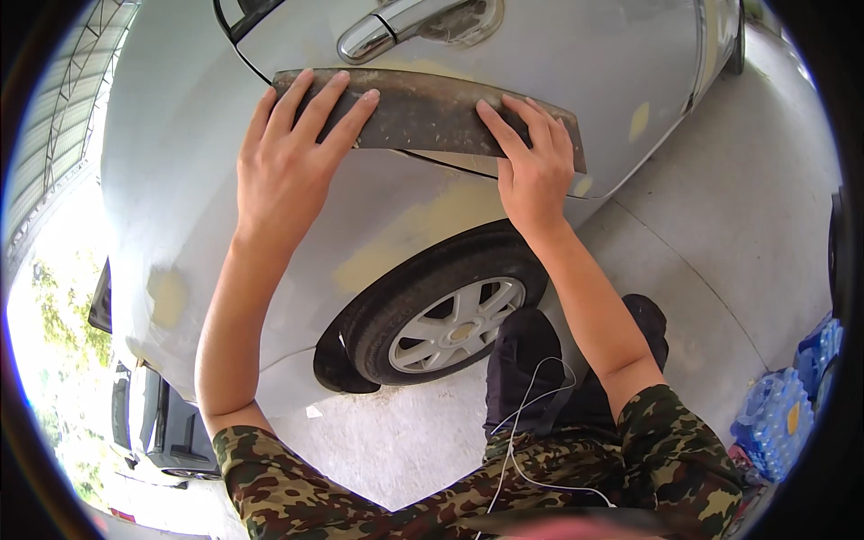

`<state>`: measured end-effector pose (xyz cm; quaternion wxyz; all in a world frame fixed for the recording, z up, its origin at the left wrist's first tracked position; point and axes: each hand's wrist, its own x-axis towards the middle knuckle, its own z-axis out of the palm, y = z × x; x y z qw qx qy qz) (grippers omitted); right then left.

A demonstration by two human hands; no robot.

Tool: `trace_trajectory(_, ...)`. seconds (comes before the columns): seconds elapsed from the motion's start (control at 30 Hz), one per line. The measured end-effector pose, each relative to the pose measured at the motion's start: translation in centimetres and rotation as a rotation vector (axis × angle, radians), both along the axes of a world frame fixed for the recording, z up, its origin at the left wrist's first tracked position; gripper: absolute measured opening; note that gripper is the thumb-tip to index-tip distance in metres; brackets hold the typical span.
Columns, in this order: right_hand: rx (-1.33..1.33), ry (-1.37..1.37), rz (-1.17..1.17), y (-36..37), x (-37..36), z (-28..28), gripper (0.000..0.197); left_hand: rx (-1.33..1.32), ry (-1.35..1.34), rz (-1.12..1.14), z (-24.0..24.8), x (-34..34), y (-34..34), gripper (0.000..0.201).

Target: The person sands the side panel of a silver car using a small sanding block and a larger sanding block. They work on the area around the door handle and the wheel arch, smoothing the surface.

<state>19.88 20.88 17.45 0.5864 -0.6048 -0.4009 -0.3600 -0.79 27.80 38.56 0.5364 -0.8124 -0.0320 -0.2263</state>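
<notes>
A long, dark, slightly bowed board [414,112], brownish and scuffed along its upper edge, lies against the silver-grey car panel below the chrome door handle [369,38]. Over its left end, my left hand [288,166] holds it, the fingers spread on its face. My right hand [535,166] grips it near the right end, fingers bent over the surface. Both thumbs are hidden. Pale yellow patches [405,236] mark the dull panel above the rear wheel [450,328]. The panel directly behind the board is covered.
My dark-trousered knees are close to the wheel. A thin white cable [513,441] hangs across my lap. Blue-wrapped packs of bottles [774,423] stand on the concrete floor [702,261] at the right. Another car [175,432] is parked at the lower left.
</notes>
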Motion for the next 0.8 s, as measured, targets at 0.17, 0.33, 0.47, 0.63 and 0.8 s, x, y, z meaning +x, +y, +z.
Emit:
trace_trajectory(0.17, 0.010, -0.024, 0.005, -0.1, 0.4, 0.2, 0.070, 0.010, -0.002, -0.005, 0.2, 0.4, -0.3, 0.058)
trace_trajectory(0.33, 0.026, -0.013, 0.027, 0.2, 0.9, 0.4, 0.069, 0.017, -0.022, 0.034, 0.2, 0.6, -0.7, 0.056)
trace_trajectory(0.47, 0.038, -0.052, 0.006, 0.4, 1.5, 0.5, 0.070, 0.012, -0.025, 0.035, 0.1, 0.8, -0.7, 0.056)
trace_trajectory(0.63, 0.044, -0.003, 0.091, 0.9, 1.5, 0.4, 0.072, -0.007, -0.025, 0.024, -0.1, 0.9, -0.4, 0.056)
trace_trajectory(0.8, 0.051, 0.063, 0.143, 1.4, 0.6, 0.1, 0.074, -0.041, -0.021, 0.000, -0.1, 0.9, 0.3, 0.055)
